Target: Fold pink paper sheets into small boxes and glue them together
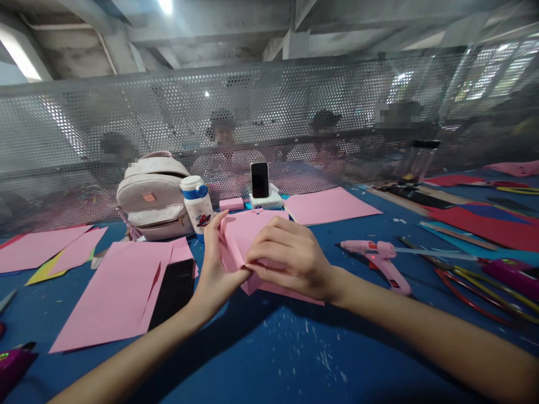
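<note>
Between my two hands is a folded pink paper box [240, 233], held just above the blue table. My left hand [217, 264] grips its left side, with the thumb along the near edge and the fingers behind. My right hand [290, 255] has its fingers curled and pinched at the box's near corner, close to my left thumb. Under the box, a flat pink sheet [303, 295] shows partly. To the right of my right hand lies a pink glue gun [381, 258] with a clear glue stick in its back.
Pink sheets [109, 292] and a black phone [173, 289] lie left. A white backpack [155, 196], bottle [197, 205] and upright phone [260, 180] stand behind. Scissors [463, 280] and coloured sheets [484, 224] lie right. A perforated metal screen [269, 123] closes the back.
</note>
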A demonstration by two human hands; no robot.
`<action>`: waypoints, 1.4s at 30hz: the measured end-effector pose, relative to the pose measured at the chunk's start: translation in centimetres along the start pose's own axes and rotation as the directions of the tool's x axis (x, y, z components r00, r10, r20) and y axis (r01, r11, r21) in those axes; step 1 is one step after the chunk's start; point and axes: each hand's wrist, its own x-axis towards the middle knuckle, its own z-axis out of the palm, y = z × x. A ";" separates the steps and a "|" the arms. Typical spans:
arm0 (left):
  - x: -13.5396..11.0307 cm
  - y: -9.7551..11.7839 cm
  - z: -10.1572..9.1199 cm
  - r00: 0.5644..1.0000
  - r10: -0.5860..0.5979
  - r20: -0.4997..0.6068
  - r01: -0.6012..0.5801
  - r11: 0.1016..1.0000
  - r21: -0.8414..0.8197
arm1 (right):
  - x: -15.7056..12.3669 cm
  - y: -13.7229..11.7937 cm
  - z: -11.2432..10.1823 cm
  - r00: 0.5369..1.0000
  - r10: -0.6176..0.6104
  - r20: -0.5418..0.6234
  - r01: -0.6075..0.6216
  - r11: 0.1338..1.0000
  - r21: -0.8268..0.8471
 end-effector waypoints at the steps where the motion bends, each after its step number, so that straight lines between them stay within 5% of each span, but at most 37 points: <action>1: 0.0 -0.1 0.0 1.000 -0.002 0.001 0.002 1.000 0.000 | 0.0 0.0 0.0 1.000 -0.001 0.006 0.001 1.000 0.010; 6: -0.2 -0.4 0.1 1.000 -0.004 0.022 0.004 1.000 -0.011 | -0.1 0.2 0.1 1.000 -0.007 0.029 0.004 0.995 0.095; 20: -0.1 0.0 -0.3 0.998 0.044 0.040 -0.047 0.995 0.083 | 0.8 -0.9 -0.6 0.974 0.214 0.066 -0.223 0.889 0.400; 27: 0.1 -1.0 -0.3 1.000 0.006 0.031 -0.008 0.998 0.065 | 0.7 -0.3 -0.9 0.987 0.157 -0.025 -0.145 0.952 0.268; 34: 0.0 -1.1 -0.3 0.999 -0.001 0.041 -0.001 0.999 0.044 | 0.1 -0.3 -0.3 0.999 0.035 0.021 -0.035 0.999 0.004; 42: 0.1 -0.4 -0.1 0.998 0.025 0.053 -0.032 0.988 0.149 | -0.1 -0.3 0.1 0.995 0.075 0.065 -0.076 0.997 0.009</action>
